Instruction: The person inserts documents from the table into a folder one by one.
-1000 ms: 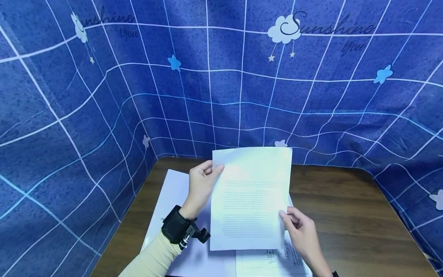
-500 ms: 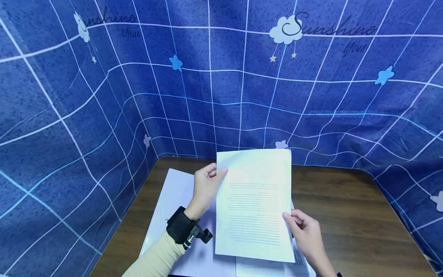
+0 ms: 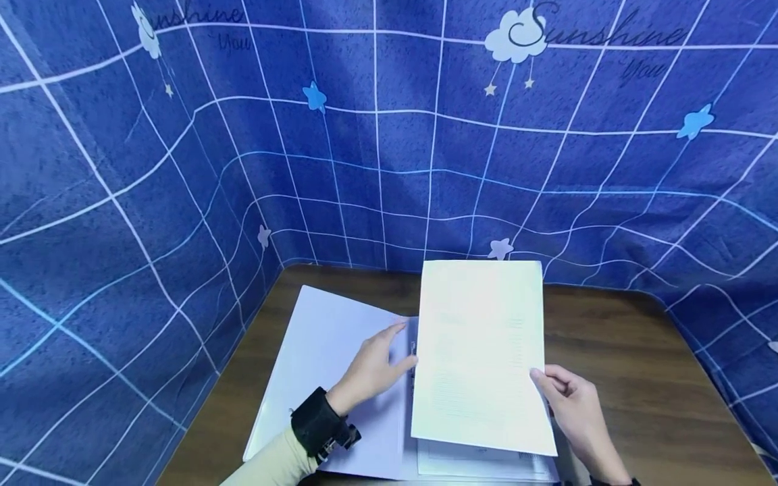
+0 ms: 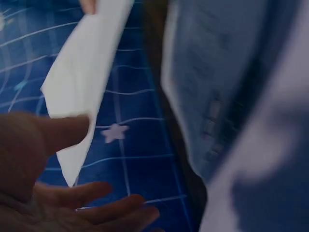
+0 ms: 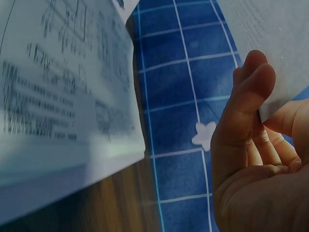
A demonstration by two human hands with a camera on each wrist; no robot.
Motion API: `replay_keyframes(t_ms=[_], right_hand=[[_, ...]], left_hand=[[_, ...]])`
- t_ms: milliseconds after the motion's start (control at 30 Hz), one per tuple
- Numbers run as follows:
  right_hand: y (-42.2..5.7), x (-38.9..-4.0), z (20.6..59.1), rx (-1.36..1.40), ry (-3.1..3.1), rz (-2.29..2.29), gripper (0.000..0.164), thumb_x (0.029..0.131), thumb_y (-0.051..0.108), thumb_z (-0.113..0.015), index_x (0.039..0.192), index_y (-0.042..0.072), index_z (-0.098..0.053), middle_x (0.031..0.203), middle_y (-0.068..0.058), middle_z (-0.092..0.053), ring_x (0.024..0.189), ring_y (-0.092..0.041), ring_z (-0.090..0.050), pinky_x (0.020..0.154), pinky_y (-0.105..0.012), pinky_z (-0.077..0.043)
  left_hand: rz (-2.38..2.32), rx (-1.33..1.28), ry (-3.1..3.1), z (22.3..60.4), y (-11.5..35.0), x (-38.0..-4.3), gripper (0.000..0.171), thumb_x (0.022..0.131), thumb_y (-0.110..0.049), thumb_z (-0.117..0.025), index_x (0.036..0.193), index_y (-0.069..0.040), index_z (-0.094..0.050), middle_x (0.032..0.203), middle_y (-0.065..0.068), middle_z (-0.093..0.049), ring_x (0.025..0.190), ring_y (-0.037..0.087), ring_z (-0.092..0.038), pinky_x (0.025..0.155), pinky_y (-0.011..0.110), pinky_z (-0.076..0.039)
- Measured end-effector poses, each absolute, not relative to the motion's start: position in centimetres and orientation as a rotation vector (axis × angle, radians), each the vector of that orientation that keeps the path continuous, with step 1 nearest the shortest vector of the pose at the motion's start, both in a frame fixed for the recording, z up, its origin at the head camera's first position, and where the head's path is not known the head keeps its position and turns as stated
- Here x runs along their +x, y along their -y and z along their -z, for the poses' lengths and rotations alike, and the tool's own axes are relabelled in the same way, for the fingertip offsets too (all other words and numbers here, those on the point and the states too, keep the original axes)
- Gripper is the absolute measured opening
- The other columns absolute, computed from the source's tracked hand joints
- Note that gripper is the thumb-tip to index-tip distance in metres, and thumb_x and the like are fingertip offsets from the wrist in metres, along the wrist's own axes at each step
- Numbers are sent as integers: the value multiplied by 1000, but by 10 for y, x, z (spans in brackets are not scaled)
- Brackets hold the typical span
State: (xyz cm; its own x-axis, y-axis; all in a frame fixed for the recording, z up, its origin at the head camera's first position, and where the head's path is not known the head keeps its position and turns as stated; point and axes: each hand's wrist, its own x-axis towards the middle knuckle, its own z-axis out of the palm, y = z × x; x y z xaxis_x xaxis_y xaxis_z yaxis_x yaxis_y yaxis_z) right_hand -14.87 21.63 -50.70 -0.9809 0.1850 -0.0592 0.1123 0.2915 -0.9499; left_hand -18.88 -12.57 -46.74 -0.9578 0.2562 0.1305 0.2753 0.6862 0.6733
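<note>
My right hand (image 3: 574, 405) pinches the right edge of a printed paper sheet (image 3: 480, 351), holding it up above an opened white folder (image 3: 340, 364). In the right wrist view the thumb and fingers (image 5: 260, 87) grip that sheet's edge. My left hand (image 3: 373, 368) is off the paper, its fingers extended and apart over the folder's spine; the left wrist view shows the spread thumb and fingers (image 4: 96, 203) with nothing between them. Below the raised sheet lie more printed pages (image 3: 486, 459) on the folder's right side. A metal clip (image 3: 413, 351) at the spine is partly hidden by the sheet.
The folder lies on a brown wooden table (image 3: 632, 351). A blue curtain (image 3: 389, 135) with a grid and stars hangs behind the table and along its left side. A black wrist strap (image 3: 319, 422) carries a camera on the left arm.
The left hand has let go of the sheet's left edge and dropped toward the spine. The right hand has carried the sheet to the right, uncovering part of the spine.
</note>
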Motion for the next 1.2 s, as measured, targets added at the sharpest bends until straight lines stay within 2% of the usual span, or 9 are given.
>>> replay_keyframes(t_ms=[100, 233, 567, 667, 900, 1200], right_hand=[[-221, -151, 510, -301, 2520, -1787, 42, 99, 38, -69, 114, -1, -72, 78, -5, -73, 66, -16, -66, 56, -28, -53], [-229, -151, 516, -328, 2590, -1732, 46, 100, 40, -67, 117, -2, -71, 82, -5, -74, 69, -15, -66, 58, -27, -53], [-238, -153, 528, -344, 2724, -1669, 41, 102, 33, -66, 118, -4, -70, 76, 0, -71, 67, -13, -59, 58, -27, -46], [-237, -154, 532, -335, 2757, -1657, 39, 102, 32, -66, 118, -3, -71, 76, 0, -71, 67, -12, -59, 60, -26, -45], [-234, -151, 537, -318, 2703, -1772, 37, 100, 27, -69, 116, -6, -71, 79, -4, -75, 65, -14, -66, 57, -28, -51], [-236, -152, 540, -354, 2782, -1686, 37, 101, 26, -68, 118, -6, -71, 80, -3, -75, 67, -14, -65, 59, -27, -48]], left_hand=[[862, -470, 3010, 481, 130, -179, 76, 92, -35, -77, 151, 1, -46, 154, 26, -45, 144, 44, -40, 117, 61, -30], [531, -520, 3128, 494, 131, -167, 83, 86, -45, -81, 147, 2, -52, 154, 31, -42, 147, 50, -31, 116, 70, -21], [182, -624, 3169, 514, 122, -152, 90, 75, -55, -86, 141, 0, -59, 154, 34, -40, 147, 54, -28, 114, 72, -22], [178, -615, 3179, 519, 120, -148, 91, 74, -55, -86, 141, 0, -59, 153, 35, -40, 147, 54, -28, 114, 72, -22], [180, -585, 3192, 532, 118, -146, 93, 74, -58, -85, 143, -1, -58, 155, 34, -37, 147, 54, -27, 114, 72, -20], [184, -563, 3180, 535, 116, -147, 94, 72, -59, -86, 142, -1, -59, 155, 33, -38, 144, 57, -30, 110, 76, -24]])
